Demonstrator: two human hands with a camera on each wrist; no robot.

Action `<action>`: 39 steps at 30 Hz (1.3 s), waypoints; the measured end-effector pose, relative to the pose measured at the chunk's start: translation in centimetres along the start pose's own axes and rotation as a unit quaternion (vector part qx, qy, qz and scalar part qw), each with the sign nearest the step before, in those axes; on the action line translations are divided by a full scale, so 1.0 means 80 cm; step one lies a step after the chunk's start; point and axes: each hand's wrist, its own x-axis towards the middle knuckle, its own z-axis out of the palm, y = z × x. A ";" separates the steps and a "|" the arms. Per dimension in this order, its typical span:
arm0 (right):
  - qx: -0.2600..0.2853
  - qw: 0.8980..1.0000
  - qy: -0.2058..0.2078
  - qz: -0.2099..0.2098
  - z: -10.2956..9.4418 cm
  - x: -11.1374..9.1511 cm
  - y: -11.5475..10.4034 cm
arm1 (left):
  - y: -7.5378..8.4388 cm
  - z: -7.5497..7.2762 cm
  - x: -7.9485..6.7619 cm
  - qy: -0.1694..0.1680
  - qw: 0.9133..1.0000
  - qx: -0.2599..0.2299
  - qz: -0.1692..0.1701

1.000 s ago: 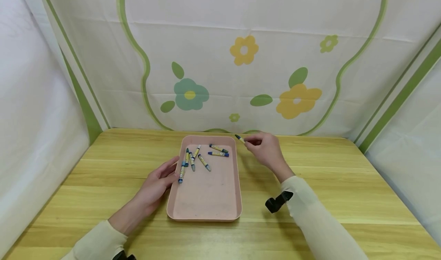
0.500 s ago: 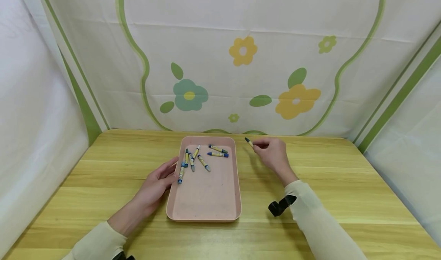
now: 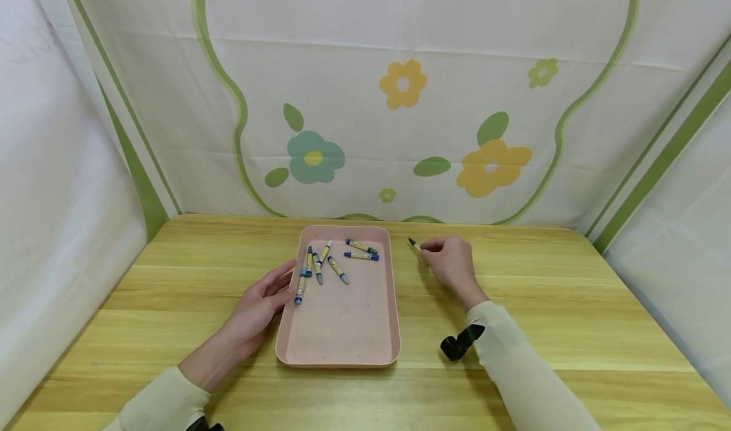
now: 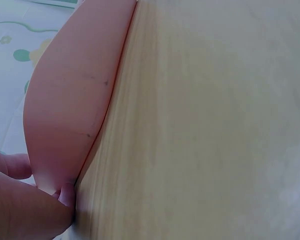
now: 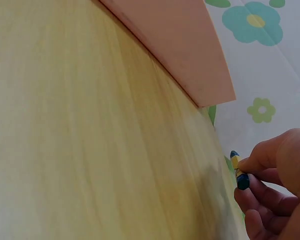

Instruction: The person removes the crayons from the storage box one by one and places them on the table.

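In the head view my left hand (image 3: 257,313) grips the left wall of a shallow pink tray (image 3: 342,332), thumb over the rim and fingers outside. The left wrist view shows the tray's wall (image 4: 72,95) between thumb and fingers. Right of the tray, my right hand (image 3: 452,265) pinches a dark green crayon (image 3: 414,244) with a yellow wrapper, low over the table. The right wrist view shows this crayon (image 5: 243,181) between thumb and fingertips. Several crayons lie in the tray, among them a blue crayon (image 3: 362,256), a green-tipped crayon (image 3: 362,246) and a light blue crayon (image 3: 300,286) against the left wall.
Under everything is a wood-grain table (image 3: 548,329). A white curtain (image 3: 354,37) printed with flowers hangs along its back edge, and white cloth also closes off both sides. Black wrist cameras, such as the right camera (image 3: 455,347), stick out from the sleeves.
My right hand has moved a little to the right and lower, away from the tray, with the dark green crayon still pinched. My left hand and the tray have stayed in place.
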 end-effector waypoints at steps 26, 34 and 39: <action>-0.008 1.000 -0.010 0.017 0.016 -0.002 -0.002 | 0.001 0.000 0.000 -0.003 1.000 0.000 0.002; 0.001 1.000 -0.014 0.018 0.016 -0.003 -0.005 | -0.001 -0.001 0.000 -0.002 1.000 0.001 0.003; 0.005 1.000 -0.015 0.005 0.013 -0.002 -0.006 | -0.001 -0.001 0.000 0.000 1.000 0.002 0.007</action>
